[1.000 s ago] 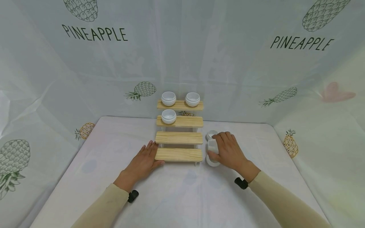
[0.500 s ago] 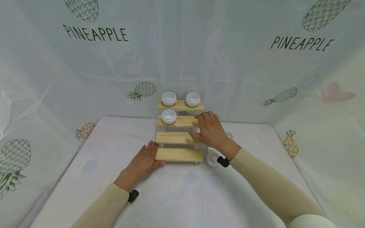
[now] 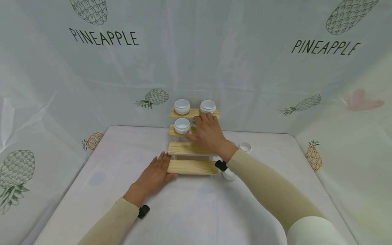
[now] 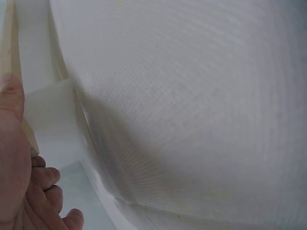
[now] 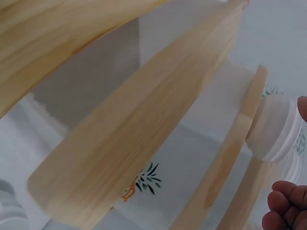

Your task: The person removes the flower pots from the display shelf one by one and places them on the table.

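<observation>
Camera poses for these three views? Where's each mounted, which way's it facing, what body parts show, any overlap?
Head: worn on the head, faces forward and down at the stepped wooden rack; shows both sleeved arms, left hand, right hand.
Left wrist: on the left wrist, close to white cloth; palm and curled fingers show.
Right wrist: on the right wrist, looks up along the shelves at a white jar; fingertips show.
Shared: head and right wrist both see rack and jar.

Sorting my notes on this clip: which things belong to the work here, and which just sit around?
In hand:
right hand
white jar it sets down
wooden step rack
left hand steadying it

Lying about:
three shelved jars
table jar
pineapple backdrop
</observation>
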Demonstrator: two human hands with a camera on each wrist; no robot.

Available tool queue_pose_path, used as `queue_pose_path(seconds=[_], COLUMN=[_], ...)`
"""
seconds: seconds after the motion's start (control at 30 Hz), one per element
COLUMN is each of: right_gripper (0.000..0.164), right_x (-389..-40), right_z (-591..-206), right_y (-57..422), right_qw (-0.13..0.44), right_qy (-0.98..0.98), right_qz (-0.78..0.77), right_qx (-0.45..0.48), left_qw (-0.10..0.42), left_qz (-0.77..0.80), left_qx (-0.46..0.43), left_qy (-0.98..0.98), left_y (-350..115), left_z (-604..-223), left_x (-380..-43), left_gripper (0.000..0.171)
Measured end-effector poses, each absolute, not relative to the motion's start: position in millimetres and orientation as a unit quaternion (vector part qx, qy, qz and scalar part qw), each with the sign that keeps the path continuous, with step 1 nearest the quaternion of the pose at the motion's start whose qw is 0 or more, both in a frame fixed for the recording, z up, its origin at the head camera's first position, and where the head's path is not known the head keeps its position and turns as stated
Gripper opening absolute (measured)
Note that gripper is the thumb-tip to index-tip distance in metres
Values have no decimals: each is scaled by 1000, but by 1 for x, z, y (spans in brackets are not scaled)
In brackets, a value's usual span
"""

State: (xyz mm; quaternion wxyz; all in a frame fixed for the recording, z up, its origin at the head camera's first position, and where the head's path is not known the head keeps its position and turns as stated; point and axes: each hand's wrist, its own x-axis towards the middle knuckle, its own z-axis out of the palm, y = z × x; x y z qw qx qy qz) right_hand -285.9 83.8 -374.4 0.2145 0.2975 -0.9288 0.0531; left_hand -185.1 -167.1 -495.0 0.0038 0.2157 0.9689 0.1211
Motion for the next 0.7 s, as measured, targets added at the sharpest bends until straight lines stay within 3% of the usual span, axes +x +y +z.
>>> queue_pose_path(seconds=[0.2, 0.7], right_gripper=[68, 66], right_x=[-289, -295], right_z=[-372, -376], right_y=[66, 53], right_qw=[224, 182], right_qy=[-928, -946], right_qz=[52, 54], right_qx=[292, 263], left_qw=[2, 0], left_qz=[125, 118], left_qx=[215, 219], left_qy=[969, 969], left_y=[-168, -168], left_z=[-497, -497], left_x=[-185, -185], left_gripper=[88, 89])
